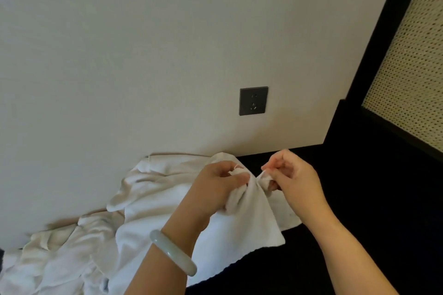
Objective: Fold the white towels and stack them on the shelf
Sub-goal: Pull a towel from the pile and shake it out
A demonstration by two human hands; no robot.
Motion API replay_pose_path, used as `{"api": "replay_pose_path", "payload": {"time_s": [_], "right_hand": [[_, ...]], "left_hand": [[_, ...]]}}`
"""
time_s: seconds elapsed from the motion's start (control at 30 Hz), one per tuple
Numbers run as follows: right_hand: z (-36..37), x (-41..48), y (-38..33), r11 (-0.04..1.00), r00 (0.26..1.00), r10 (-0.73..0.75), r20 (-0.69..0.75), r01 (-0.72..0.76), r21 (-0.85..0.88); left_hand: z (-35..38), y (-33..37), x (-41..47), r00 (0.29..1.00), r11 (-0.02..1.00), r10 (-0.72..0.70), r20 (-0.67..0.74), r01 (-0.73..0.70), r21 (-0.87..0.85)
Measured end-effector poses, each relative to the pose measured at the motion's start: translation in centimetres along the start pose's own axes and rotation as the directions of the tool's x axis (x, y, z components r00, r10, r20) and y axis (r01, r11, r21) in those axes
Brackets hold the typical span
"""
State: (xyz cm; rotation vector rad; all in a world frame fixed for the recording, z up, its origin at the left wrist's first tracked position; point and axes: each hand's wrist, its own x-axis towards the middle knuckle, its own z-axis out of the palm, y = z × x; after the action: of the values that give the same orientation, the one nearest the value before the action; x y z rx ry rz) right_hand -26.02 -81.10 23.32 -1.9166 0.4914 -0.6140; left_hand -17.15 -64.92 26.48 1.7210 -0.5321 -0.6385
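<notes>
white towel hangs bunched, rumpled between both hands.

A furnished room, home or hotel, is suggested. A cream wall is fitted with a dark socket plate, white towels are heaped below it, and a dark-framed woven panel is seen at the right.

Soft matt white terry towels; glossy smooth jade-like bangle; matt dark plastic socket; woven cane panel.
</notes>
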Motion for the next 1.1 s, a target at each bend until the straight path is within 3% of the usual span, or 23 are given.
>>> {"api": "replay_pose_path", "payload": {"time_s": [0.07, 0.13, 0.2, 0.27, 0.37, 0.47, 0.5, 0.57, 0.63, 0.7, 0.77, 0.8, 0.87, 0.93, 1.0, 1.07, 1.1], "right_hand": [[-0.5, -0.5, 0.7, 0.994, 1.0, 0.027, 0.007, -0.026, -0.104], [-0.8, -0.8, 1.4, 0.985, 0.998, 0.062, 0.006, -0.061, -0.163], [-1.0, -1.1, 2.2, 0.969, 0.992, 0.122, 0.014, -0.116, -0.22], [-1.3, -1.2, 2.8, 0.942, 0.981, 0.184, -0.064, -0.194, -0.272], [-2.0, -1.9, 3.2, 0.958, 0.969, 0.045, -0.244, -0.112, -0.265], [-3.9, -1.5, 2.7, 0.908, 0.977, 0.013, -0.214, -0.101, -0.406], [-4.4, -0.5, 2.5, 0.873, 0.989, 0.05, -0.138, -0.111, -0.475], [-4.9, 2.0, 1.4, 0.784, 0.951, 0.307, -0.025, -0.268, -0.56], [-5.6, 2.9, 0.8, 0.649, 0.868, 0.497, 0.007, -0.367, -0.666], [-5.5, 3.9, 0.7, 0.674, 0.933, 0.352, 0.072, -0.2, -0.711], [-5.6, 3.5, -0.3, 0.717, 0.988, 0.135, 0.069, -0.05, -0.695], [-5.9, 3.3, -0.4, 0.749, 0.997, 0.058, 0.053, -0.009, -0.663], [-6.4, 4.1, -0.6, 0.799, 0.999, -0.036, 0.013, 0.037, -0.6], [-7.4, 5.6, -1.0, 0.857, 0.995, -0.096, -0.018, 0.073, -0.51], [-8.5, 7.0, -1.6, 0.879, 0.99, -0.128, -0.049, 0.091, -0.468], [-9.6, 8.5, -2.7, 0.851, 0.982, -0.169, -0.086, 0.102, -0.515], [-10.2, 9.5, -3.4, 0.828, 0.976, -0.19, -0.109, 0.1, -0.552]], "left_hand": [[0.7, -0.7, 0.5, 0.996, 0.965, 0.075, -0.036, -0.064, 0.256], [1.2, -1.2, 0.8, 0.98, 0.862, 0.2, -0.019, -0.167, 0.479], [1.5, -1.6, 1.0, 0.969, 0.823, 0.243, 0.041, -0.229, 0.52], [1.5, -2.2, 1.0, 0.967, 0.812, 0.224, 0.12, -0.253, 0.526], [1.5, -3.3, 1.2, 0.966, 0.754, 0.136, 0.22, -0.245, 0.609], [1.9, -4.3, 2.0, 0.953, 0.617, -0.035, 0.302, -0.217, 0.757], [2.0, -4.5, 2.2, 0.952, 0.519, -0.071, 0.299, -0.221, 0.826], [2.3, -4.9, 2.2, 0.95, 0.377, -0.013, 0.312, -0.284, 0.881], [2.8, -5.6, 1.9, 0.921, 0.393, 0.069, 0.384, -0.379, 0.838], [3.6, -6.5, 1.4, 0.89, 0.53, 0.041, 0.453, -0.404, 0.745], [4.7, -7.4, 1.0, 0.858, 0.573, -0.075, 0.508, -0.38, 0.726], [5.3, -8.1, 1.0, 0.857, 0.527, -0.154, 0.492, -0.35, 0.774], [6.2, -9.4, 1.3, 0.885, 0.333, -0.277, 0.375, -0.278, 0.901], [6.8, -10.5, 1.5, 0.93, 0.129, -0.262, 0.26, -0.233, 0.964], [6.5, -11.3, 2.2, 0.965, 0.063, -0.162, 0.205, -0.197, 0.978], [5.3, -10.8, 3.5, 0.978, 0.142, -0.102, 0.182, -0.167, 0.976], [4.4, -9.9, 4.3, 0.983, 0.261, -0.058, 0.172, -0.152, 0.953]]}}
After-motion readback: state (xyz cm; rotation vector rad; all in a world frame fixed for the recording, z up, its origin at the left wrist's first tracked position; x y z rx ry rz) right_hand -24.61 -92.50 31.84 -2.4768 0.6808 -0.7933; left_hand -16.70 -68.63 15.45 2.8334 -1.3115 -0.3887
